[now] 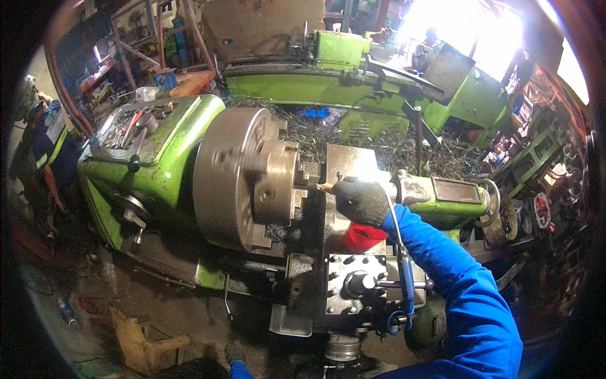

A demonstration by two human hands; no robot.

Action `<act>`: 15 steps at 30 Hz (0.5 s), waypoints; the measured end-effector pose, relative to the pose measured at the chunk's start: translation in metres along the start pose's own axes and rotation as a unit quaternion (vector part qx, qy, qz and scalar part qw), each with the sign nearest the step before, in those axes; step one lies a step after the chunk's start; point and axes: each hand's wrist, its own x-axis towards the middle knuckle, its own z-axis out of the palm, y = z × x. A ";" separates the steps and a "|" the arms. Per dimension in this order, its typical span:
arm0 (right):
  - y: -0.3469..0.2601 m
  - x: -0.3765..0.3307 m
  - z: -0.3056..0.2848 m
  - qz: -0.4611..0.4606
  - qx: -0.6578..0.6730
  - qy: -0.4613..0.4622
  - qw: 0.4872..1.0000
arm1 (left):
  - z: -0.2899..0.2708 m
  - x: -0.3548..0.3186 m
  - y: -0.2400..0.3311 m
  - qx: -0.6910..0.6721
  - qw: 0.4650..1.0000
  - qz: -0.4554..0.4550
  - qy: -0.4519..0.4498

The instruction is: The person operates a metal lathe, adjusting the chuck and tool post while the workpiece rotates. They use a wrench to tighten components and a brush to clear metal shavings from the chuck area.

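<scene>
My right hand (358, 201), in a dark grey glove and blue sleeve, reaches across the lathe to the tailstock (435, 191) nose. Its fingers look closed; a small brownish tip pokes out toward the chuck, its kind unclear. Red cloth (364, 237) hangs right under the hand; whether it is gripped I cannot tell. Left of the fingertips, a short gap away, is the big steel chuck (230, 180), its jaws blurred as if turning. Down at the lower edge hangs my left hand (234, 352), gloved, away from the machine, its fingers indistinct.
The square tool post (356, 284) with its lever stands below my right hand, beside a blue-handled hose tool (406, 278). Tools lie on the green headstock (180, 136). Metal shavings (391, 146) heap behind the bed. Another person (53, 142) is at the far left.
</scene>
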 end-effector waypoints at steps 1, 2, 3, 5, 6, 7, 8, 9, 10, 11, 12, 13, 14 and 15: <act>0.000 0.000 0.000 0.023 0.075 0.031 0.996 | -0.004 -0.002 0.007 -0.006 1.000 0.002 0.007; 0.000 0.000 0.001 0.046 0.149 0.061 0.986 | -0.004 -0.001 0.008 -0.007 1.000 0.004 0.011; 0.001 -0.002 0.000 0.072 0.218 0.090 0.969 | -0.004 -0.001 0.012 -0.007 1.000 0.008 0.011; 0.010 0.002 0.003 0.093 0.138 0.055 0.985 | -0.006 0.018 0.007 -0.001 0.998 -0.027 -0.049; 0.012 0.005 0.005 0.098 0.086 0.040 0.991 | -0.006 0.018 0.010 -0.020 0.998 -0.037 -0.036; 0.013 0.006 0.004 0.104 0.033 0.026 0.994 | 0.003 0.031 0.005 0.003 0.999 -0.006 -0.037; 0.011 0.001 -0.003 0.146 0.132 0.052 0.979 | 0.010 0.044 0.000 0.040 0.998 0.045 -0.025; 0.004 -0.003 -0.014 0.178 0.232 0.079 0.953 | 0.021 0.060 -0.013 0.084 0.991 0.100 0.001; 0.000 -0.012 -0.025 0.212 0.321 0.104 0.917 | 0.037 0.080 -0.019 0.149 0.971 0.181 0.046; 0.012 -0.028 -0.022 0.243 0.436 0.134 0.856 | 0.043 0.090 -0.010 0.198 0.933 0.273 0.120; 0.025 -0.047 -0.024 0.259 0.402 0.164 0.863 | 0.049 0.097 -0.004 0.227 0.943 0.230 0.083; 0.036 -0.065 -0.024 0.272 0.371 0.191 0.867 | 0.047 0.099 0.011 0.260 0.947 0.184 0.044; 0.038 -0.094 -0.028 0.291 0.398 0.201 0.847 | 0.010 0.071 0.075 0.301 0.942 0.149 -0.001; 0.030 -0.108 -0.040 0.295 0.437 0.206 0.825 | 0.017 0.093 0.058 0.234 0.962 0.142 0.002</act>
